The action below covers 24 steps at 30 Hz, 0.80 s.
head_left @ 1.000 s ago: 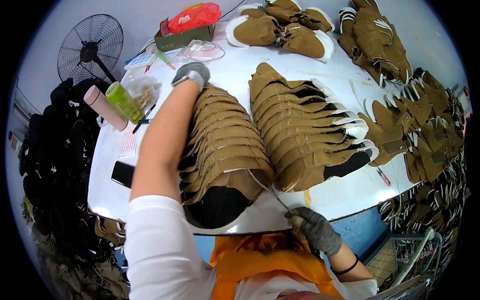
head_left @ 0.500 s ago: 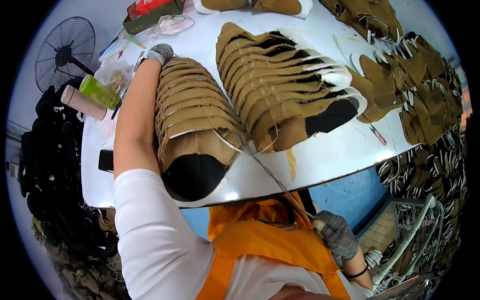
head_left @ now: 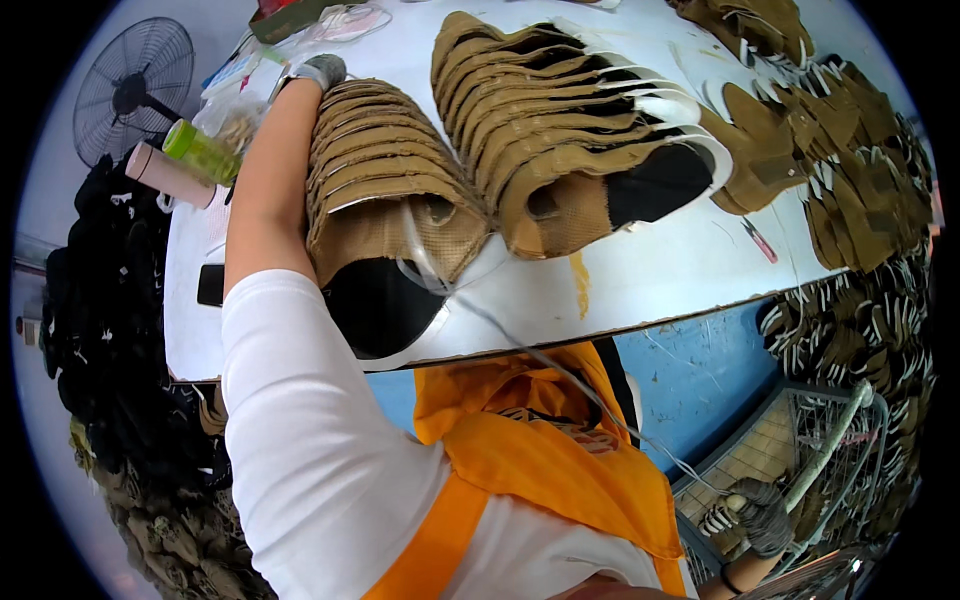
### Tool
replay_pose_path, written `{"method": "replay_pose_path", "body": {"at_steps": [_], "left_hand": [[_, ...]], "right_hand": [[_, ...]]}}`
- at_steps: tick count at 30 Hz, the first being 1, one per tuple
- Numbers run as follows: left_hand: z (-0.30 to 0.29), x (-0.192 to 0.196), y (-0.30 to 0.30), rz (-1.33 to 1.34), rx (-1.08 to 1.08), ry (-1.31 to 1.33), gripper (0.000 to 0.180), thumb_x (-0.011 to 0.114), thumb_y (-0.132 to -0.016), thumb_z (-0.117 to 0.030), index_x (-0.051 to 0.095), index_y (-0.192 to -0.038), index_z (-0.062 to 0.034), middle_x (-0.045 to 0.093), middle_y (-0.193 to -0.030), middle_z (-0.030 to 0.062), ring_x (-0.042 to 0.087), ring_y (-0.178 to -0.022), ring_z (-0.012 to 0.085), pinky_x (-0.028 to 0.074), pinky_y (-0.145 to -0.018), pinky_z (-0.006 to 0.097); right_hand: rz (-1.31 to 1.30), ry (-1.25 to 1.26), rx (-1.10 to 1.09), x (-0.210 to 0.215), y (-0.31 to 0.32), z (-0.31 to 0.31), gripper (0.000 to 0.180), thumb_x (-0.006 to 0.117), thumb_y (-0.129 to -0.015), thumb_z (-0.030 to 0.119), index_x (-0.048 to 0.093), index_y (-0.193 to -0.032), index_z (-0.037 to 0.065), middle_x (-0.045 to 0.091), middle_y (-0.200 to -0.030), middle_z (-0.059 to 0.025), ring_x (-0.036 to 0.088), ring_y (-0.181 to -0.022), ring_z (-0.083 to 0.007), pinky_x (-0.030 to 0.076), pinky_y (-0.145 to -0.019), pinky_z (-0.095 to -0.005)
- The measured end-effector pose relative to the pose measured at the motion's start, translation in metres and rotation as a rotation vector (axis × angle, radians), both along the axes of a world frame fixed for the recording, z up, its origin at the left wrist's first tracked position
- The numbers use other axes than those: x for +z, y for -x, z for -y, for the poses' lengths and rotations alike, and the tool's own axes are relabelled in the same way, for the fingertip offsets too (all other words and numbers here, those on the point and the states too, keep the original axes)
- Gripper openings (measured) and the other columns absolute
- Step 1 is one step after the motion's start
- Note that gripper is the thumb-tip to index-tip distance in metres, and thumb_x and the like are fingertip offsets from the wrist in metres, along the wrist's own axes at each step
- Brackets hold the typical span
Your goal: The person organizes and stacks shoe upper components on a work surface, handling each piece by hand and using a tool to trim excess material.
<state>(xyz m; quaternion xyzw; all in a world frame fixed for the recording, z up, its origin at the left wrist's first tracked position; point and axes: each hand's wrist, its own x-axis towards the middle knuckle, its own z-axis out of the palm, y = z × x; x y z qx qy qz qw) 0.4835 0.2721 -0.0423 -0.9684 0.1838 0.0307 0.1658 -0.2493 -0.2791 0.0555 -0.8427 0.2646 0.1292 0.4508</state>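
Observation:
Two rows of brown shoe uppers stand packed on edge on the white table. My left hand (head_left: 325, 70), in a grey glove, rests against the far end of the left row (head_left: 375, 150); its fingers are mostly hidden. A thin grey cord (head_left: 545, 362) runs from the near ends of the rows, past my orange apron, down to the lower right. There my right hand (head_left: 765, 518), also gloved, is closed on it, well off the table. The right row (head_left: 540, 130) has white edging and black lining showing; no hand touches it.
On the white table (head_left: 640, 290) lie a red-handled cutter (head_left: 760, 240) and a dark phone (head_left: 210, 285). A green bottle (head_left: 200, 150) and a pink bottle (head_left: 168, 175) are at the left, near a fan (head_left: 130, 95). More uppers (head_left: 860, 200) pile up at right, above a wire cart (head_left: 830, 440).
My right hand has moved away to the lower right, drawing the cord out longer. The light loop at the near ends has shifted. My left hand stays at the far end; the view has tilted.

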Motion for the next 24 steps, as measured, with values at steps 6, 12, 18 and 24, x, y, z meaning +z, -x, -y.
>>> {"method": "replay_pose_path", "body": {"at_steps": [6,12,18,24], "left_hand": [[-0.014,-0.004,-0.002,-0.005,0.033,-0.117,0.026,0.05,-0.081,-0.015,0.071,-0.095,-0.0065,0.063,-0.107,0.0204,0.063,-0.099,0.0341,0.049,-0.085,0.042],[-0.004,-0.007,-0.001,-0.007,0.063,-0.023,0.026,0.053,-0.078,-0.019,0.07,-0.092,-0.0051,0.064,-0.102,0.0223,0.062,-0.097,0.0349,0.05,-0.082,0.043],[-0.023,-0.015,-0.025,0.044,-0.049,-0.009,0.024,0.054,-0.079,-0.022,0.068,-0.084,-0.0043,0.065,-0.09,0.0235,0.063,-0.087,0.0374,0.05,-0.075,0.045],[-0.03,-0.019,-0.005,0.094,-0.113,0.052,0.029,0.052,-0.082,-0.029,0.067,-0.086,-0.0048,0.065,-0.091,0.0218,0.063,-0.085,0.0366,0.051,-0.076,0.043]], "right_hand": [[0.064,-0.039,0.054,0.012,0.001,0.036,0.04,0.059,-0.088,0.043,0.064,-0.084,0.003,0.055,-0.064,-0.0039,0.049,-0.056,-0.0146,0.037,-0.053,-0.0284],[0.172,-0.044,0.042,0.015,0.006,0.058,0.042,0.057,-0.089,0.044,0.063,-0.087,0.002,0.053,-0.064,-0.0031,0.047,-0.057,-0.0121,0.035,-0.05,-0.0275],[0.498,0.208,-0.152,-0.007,-0.129,0.039,0.046,0.051,-0.089,0.048,0.061,-0.095,0.004,0.038,-0.06,0.0042,0.032,-0.05,-0.0069,0.025,-0.046,-0.0244],[0.386,0.258,0.28,-0.054,-0.313,0.077,0.028,0.048,-0.087,-0.001,0.059,-0.112,-0.001,0.059,-0.075,0.0,0.05,-0.066,-0.0074,0.044,-0.054,-0.0228]]}}
